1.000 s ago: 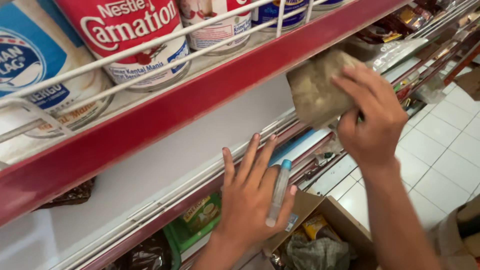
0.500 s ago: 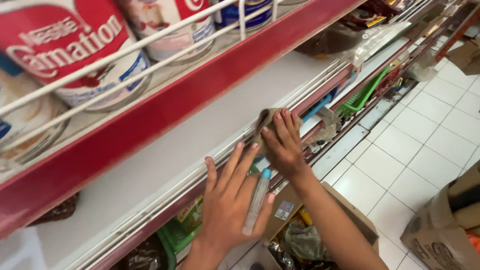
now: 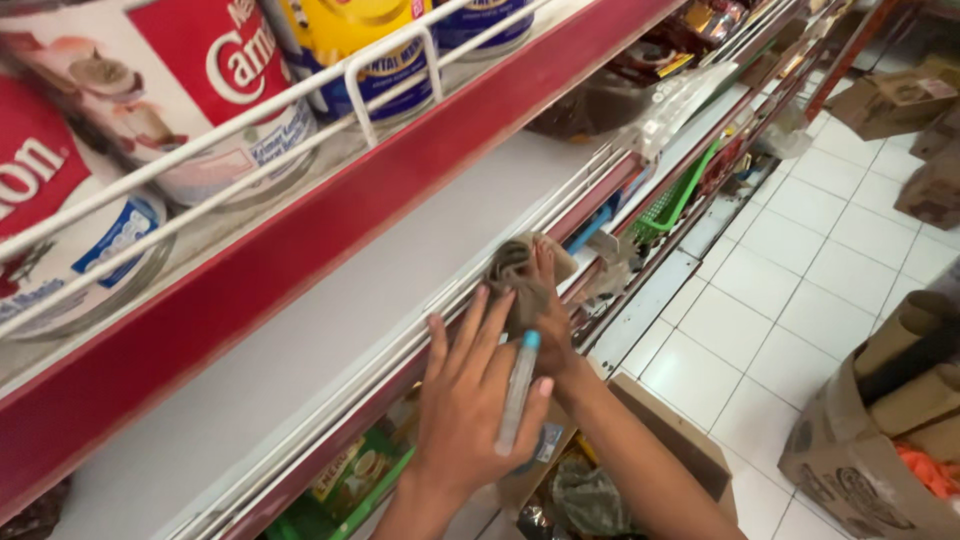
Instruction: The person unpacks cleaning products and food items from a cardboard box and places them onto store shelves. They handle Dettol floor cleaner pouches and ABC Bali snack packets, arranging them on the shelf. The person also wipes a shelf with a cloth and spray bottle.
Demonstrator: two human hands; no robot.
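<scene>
Brown cloth (image 3: 515,268) gripped by right hand (image 3: 545,320) fingers; left hand (image 3: 470,400), fingers splayed, thumb-pins a pen (image 3: 518,390).

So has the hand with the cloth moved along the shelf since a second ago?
Yes. The right hand with the cloth dropped from the red rail to the shelf's front edge, beside the left hand.

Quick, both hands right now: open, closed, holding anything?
Left hand: fingers spread on the shelf's front edge, slim clear pen with blue cap pinned under the thumb.
Right hand: closed on a crumpled grey-brown cloth.
</scene>
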